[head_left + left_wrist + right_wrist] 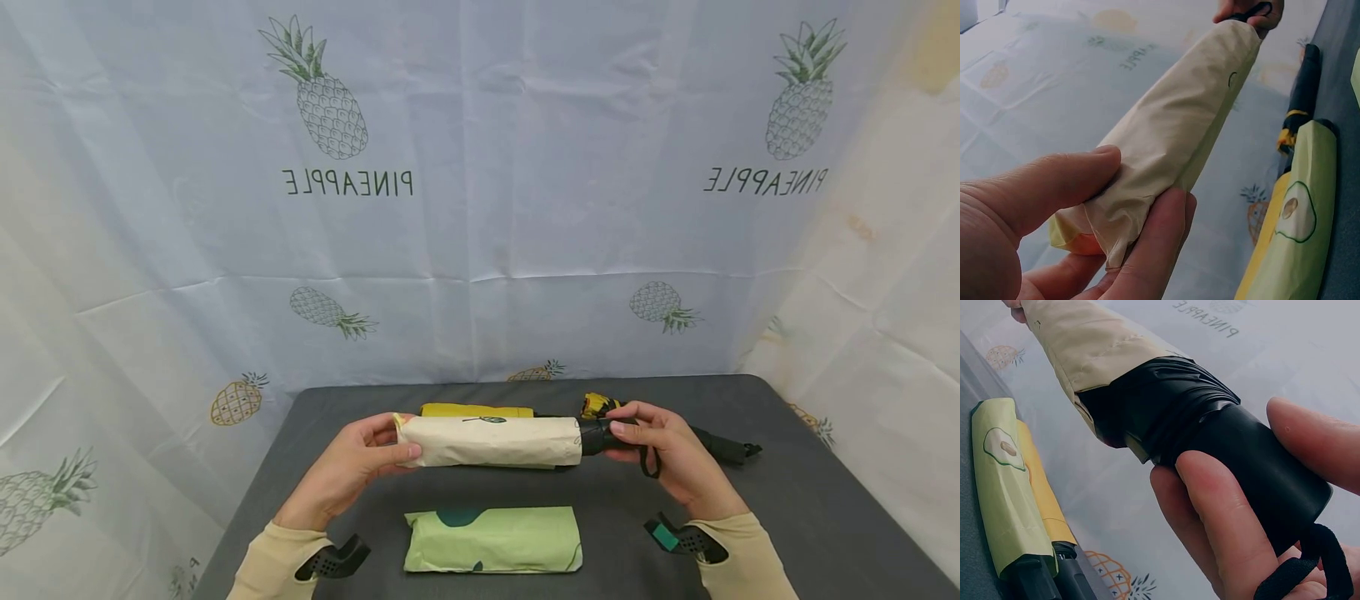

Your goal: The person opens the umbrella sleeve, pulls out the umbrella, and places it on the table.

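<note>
A folded umbrella (487,442) in a cream cover is held level above the table, its black handle (1254,469) sticking out on the right. My left hand (367,458) pinches the covered end, thumb on one side and fingers on the other; a bit of yellow and orange (1075,234) shows at the cover's mouth there. My right hand (663,450) grips the black handle, with a black wrist strap (1322,556) hanging by the fingers. Nearer to me a light green cover (492,542) with dark green patches lies on the table, no handle showing.
Behind the held umbrella lie a green umbrella (1316,206) with an avocado print and a yellow umbrella (476,410). A dark umbrella (723,447) with a yellow-and-black part (597,406) lies at the right back of the grey table (352,404). A pineapple-print curtain (495,225) hangs behind.
</note>
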A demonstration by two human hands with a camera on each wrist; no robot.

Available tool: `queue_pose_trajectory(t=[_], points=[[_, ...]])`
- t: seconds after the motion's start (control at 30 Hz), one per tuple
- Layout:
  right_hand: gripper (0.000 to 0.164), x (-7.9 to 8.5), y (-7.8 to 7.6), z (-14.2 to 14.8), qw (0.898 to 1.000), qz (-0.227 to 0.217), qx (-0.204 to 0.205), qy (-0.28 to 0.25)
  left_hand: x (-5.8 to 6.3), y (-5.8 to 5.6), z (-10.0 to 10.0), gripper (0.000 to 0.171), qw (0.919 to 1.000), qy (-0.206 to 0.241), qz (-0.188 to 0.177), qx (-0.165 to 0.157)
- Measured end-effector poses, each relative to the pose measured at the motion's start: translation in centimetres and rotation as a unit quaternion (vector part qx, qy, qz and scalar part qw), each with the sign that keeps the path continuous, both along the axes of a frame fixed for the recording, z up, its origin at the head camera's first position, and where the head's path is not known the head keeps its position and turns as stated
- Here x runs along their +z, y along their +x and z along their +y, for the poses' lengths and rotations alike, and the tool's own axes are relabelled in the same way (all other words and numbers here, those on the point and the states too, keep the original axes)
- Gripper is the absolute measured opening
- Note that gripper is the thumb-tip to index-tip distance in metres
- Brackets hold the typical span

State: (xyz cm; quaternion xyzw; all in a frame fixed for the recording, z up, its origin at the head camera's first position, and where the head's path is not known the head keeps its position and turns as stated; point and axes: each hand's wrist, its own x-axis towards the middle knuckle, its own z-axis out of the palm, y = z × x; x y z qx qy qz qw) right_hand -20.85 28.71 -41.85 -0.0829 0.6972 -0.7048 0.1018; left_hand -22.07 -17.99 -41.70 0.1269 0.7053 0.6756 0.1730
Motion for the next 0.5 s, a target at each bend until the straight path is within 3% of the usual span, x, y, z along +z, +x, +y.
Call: queue_pose_trajectory(t=[0.5], points=[[0.019,-0.08,-0.07,0.67,1.0,0.005,0.007,-0.006,0.0,-0.08,-0.13,0.064,1.0,0.0,-0.004,0.0]])
